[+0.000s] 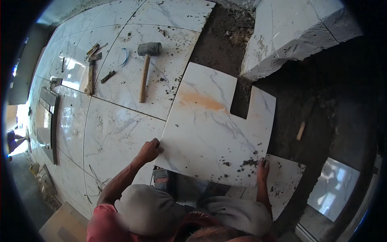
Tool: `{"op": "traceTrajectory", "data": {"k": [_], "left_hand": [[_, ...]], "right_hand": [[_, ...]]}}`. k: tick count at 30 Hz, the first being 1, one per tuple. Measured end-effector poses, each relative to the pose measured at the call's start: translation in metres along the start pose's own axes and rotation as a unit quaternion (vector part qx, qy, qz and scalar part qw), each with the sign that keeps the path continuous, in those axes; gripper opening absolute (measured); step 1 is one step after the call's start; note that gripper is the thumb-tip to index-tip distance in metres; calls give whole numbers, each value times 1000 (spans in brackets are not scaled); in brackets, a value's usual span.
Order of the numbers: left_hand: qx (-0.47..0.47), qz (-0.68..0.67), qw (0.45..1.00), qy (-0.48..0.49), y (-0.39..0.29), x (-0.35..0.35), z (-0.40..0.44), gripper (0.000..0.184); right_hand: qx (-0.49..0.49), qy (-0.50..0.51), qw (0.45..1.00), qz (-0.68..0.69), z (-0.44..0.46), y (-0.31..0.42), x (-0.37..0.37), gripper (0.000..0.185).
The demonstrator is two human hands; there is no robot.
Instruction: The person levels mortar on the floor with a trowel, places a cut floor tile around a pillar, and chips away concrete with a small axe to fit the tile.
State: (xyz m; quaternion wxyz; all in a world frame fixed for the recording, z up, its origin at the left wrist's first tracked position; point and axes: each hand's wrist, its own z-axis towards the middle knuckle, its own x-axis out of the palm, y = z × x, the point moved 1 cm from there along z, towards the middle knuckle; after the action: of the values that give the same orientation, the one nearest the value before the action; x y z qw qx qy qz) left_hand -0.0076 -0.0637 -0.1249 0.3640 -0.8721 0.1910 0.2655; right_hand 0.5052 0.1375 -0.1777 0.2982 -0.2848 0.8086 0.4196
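Observation:
A large white marble-patterned floor tile (209, 137) with a notch cut in its far side is in front of me. Grey crumbs lie along its near edge, and an orange-brown smear crosses its upper part. My left hand (150, 151) is closed at the tile's near left edge. On the right edge my right hand (263, 169) grips the tile, its fingertips on the top face and the rest of the hold hidden. The tile's notch faces the corner of a white tiled pillar (278, 44).
A rubber mallet (146, 70), a hammer (92, 76) and a blue ring (123, 57) lie on laid tiles at left. Dark mortar bed (290, 117) with a wooden-handled tool (300, 131) is at right. Another tile (334, 187) sits beyond it.

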Motion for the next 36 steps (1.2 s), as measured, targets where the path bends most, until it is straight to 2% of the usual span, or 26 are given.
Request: {"op": "traceTrajectory", "data": {"k": [3, 5, 6, 7, 8, 10, 12, 14, 15, 16, 17, 18, 19, 20, 21, 22, 24, 25, 26, 27, 28, 30, 31, 32, 34, 36], "left_hand": [[-43, -25, 998, 49, 18, 14, -19, 33], [2, -45, 999, 24, 37, 28, -22, 32], [48, -19, 999, 11, 39, 30, -22, 33], [-17, 2, 999, 43, 27, 20, -26, 34], [28, 12, 1000, 9, 42, 29, -21, 34], [25, 19, 996, 82, 36, 18, -23, 32], [-7, -32, 986, 162, 37, 4, -19, 28], [-31, -176, 950, 255, 77, -9, 7, 28], [42, -128, 972, 190, 113, -31, 38, 30], [146, -11, 989, -10, 150, -67, 68, 27], [177, 131, 946, -237, 186, -103, 97, 24], [-2, 137, 954, -266, 197, -160, 113, 27], [-120, 2, 908, -401, 179, -207, 111, 32], [-83, 28, 861, -500, 203, -238, 124, 40], [52, 208, 738, -640, 240, -268, 148, 45], [-70, 166, 855, -486, 296, -293, 169, 40], [-116, 352, 790, -488, 423, -311, 228, 23], [-89, 268, 881, -379, 369, -326, 204, 26], [7, 228, 886, -403, 370, -325, 205, 28], [13, 214, 872, -440, 371, -324, 208, 34], [-197, 138, 909, -341, 348, -326, 203, 41], [-250, 150, 873, -392, 324, -314, 199, 45], [-249, 200, 889, -329, 349, -319, 214, 46], [-246, 171, 869, -394, 315, -311, 200, 48], [-171, 88, 939, -284, 335, -317, 212, 53], [-145, 121, 927, -324, 346, -301, 214, 55]], "right_hand": [[-2, 55, 998, 26, -9, -26, -2, 67], [-66, 70, 995, -11, -2, -43, -1, 59], [-235, 74, 908, -338, 25, -97, 7, 51], [-133, 104, 976, -134, 16, -81, 9, 45], [-33, 91, 992, 84, 1, -55, 10, 39], [-65, 97, 993, -19, 2, -62, 11, 49], [-1, 102, 995, -13, -18, -21, 11, 54], [-42, 76, 996, 8, -7, -38, 8, 54], [-22, 68, 997, -11, -17, -25, 2, 51], [-16, 66, 997, -20, -22, -14, -6, 51], [-12, 68, 991, -111, -27, -3, -13, 51], [-8, 68, 977, -200, -29, 6, -19, 52], [-8, 64, 977, -205, -28, 14, -19, 52], [-35, 64, 973, -221, -27, 21, -21, 52], [-55, 59, 968, -239, -29, 21, -31, 53], [-100, 35, 959, -264, -15, 9, -34, 53], [-117, 64, 956, -260, 11, -31, -48, 52], [-131, 39, 951, -277, 1, -23, -52, 51], [-200, -47, 941, -270, -8, -11, -47, 36], [-177, 20, 958, -224, -18, 2, -51, 39], [-86, 50, 980, -170, -6, -17, -49, 43], [56, 92, 989, -101, -8, -23, -41, 50], [65, 81, 989, -103, -19, -22, -38, 50], [49, 77, 991, -98, -21, -24, -32, 58], [32, 79, 991, -99, -27, -21, -23, 67], [51, 41, 989, -130, -43, -11, -11, 71]]}}
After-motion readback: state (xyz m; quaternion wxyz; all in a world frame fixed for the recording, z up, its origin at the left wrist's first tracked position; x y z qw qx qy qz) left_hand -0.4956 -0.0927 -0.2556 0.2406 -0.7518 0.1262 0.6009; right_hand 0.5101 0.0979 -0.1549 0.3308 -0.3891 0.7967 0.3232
